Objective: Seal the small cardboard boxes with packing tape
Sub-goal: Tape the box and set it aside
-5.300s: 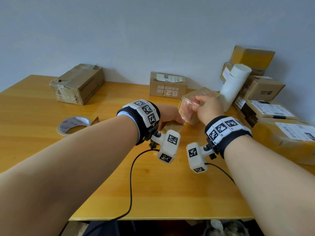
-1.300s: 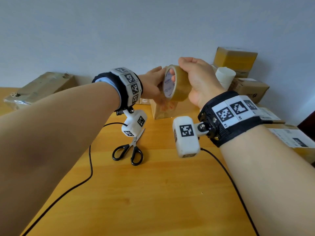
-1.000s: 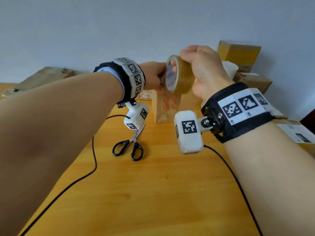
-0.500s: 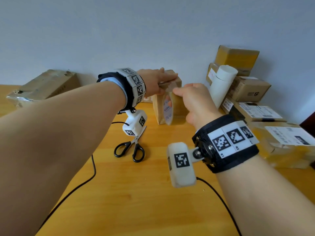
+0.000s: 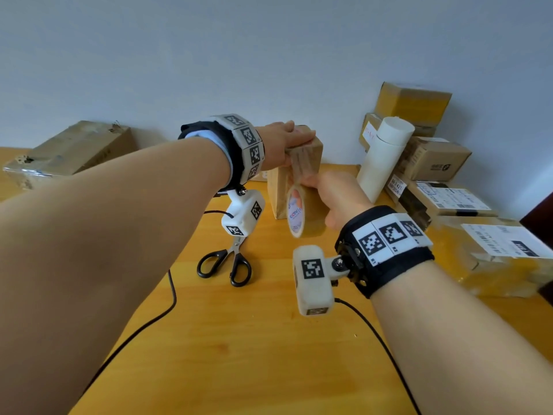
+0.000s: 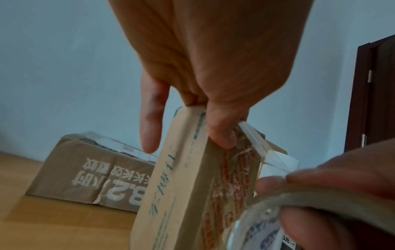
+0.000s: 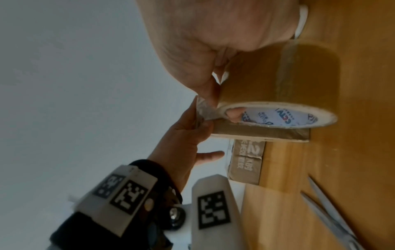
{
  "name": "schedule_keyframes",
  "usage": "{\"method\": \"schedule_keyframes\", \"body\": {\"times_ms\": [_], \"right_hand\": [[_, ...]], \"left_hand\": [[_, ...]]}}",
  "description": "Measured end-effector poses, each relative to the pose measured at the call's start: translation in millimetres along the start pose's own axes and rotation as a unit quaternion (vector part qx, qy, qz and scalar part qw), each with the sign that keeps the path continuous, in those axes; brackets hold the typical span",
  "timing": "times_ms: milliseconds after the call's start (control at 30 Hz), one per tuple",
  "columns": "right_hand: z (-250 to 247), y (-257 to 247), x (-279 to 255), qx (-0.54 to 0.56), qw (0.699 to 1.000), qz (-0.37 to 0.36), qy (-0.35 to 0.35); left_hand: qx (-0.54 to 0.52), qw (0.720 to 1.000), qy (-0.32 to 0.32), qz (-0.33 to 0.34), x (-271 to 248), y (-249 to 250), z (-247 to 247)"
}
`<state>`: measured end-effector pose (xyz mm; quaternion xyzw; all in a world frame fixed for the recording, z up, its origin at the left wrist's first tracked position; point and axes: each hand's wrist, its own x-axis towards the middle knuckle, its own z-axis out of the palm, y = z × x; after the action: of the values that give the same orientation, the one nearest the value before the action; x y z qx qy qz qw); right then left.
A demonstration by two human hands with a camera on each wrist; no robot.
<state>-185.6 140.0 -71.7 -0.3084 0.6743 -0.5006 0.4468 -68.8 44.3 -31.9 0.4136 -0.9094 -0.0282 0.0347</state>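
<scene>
Wooden table (image 5: 254, 354) fills the near field, crossed by a black cable (image 5: 143, 324). We note black-handled scissors (image 5: 224, 265) lying flat on it, just in front of the work area.

Beyond the scissors, our right hand (image 5: 338, 193) grips the packing tape roll (image 5: 296, 214): in the right wrist view one finger is hooked inside the core and the others wrap the outer face. The roll is held on edge, in front of the near face of the small cardboard box (image 5: 299, 175).

A strip of tape (image 5: 299, 166) runs from the roll up the near face to the box's top edge. The box stands upright on the table. Our left hand (image 5: 284, 142) lies over its top, fingers (image 6: 220, 133) curled down onto the strip and the thumb down the other side.

Behind it lies a printed carton (image 6: 89, 175). At far left sits a worn carton (image 5: 68, 151). At far right a white tube (image 5: 383, 160) leans on stacked parcels (image 5: 434, 160) against the wall (image 5: 269, 55).
</scene>
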Motion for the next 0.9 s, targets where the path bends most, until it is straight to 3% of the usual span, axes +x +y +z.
{"method": "schedule_keyframes", "body": {"times_ms": [333,433,500,567,633,733,900], "right_hand": [[3,27,17,0.056,0.995,0.017,-0.076],[-4,38,17,0.063,0.995,0.066,-0.039],[-9,39,12,0.027,0.995,0.096,-0.004],[-10,34,4,-0.067,0.993,0.085,-0.045],[-7,27,-9,-0.183,0.970,0.075,-0.142],[5,21,-30,-0.322,0.905,0.063,-0.272],[42,40,-41,-0.392,0.857,-0.020,-0.335]], "left_hand": [[-0.113,0.993,0.029,0.003,6,-15,9],[-0.109,0.994,0.011,-0.007,2,-13,2],[-0.095,0.995,0.020,-0.006,-1,-12,-1],[-0.108,0.993,0.045,-0.014,-1,-11,0],[-0.113,0.991,0.063,-0.027,-2,-11,1],[-0.105,0.992,0.055,-0.045,-4,-8,2],[-0.095,0.992,0.061,-0.051,-8,-7,5]]}}
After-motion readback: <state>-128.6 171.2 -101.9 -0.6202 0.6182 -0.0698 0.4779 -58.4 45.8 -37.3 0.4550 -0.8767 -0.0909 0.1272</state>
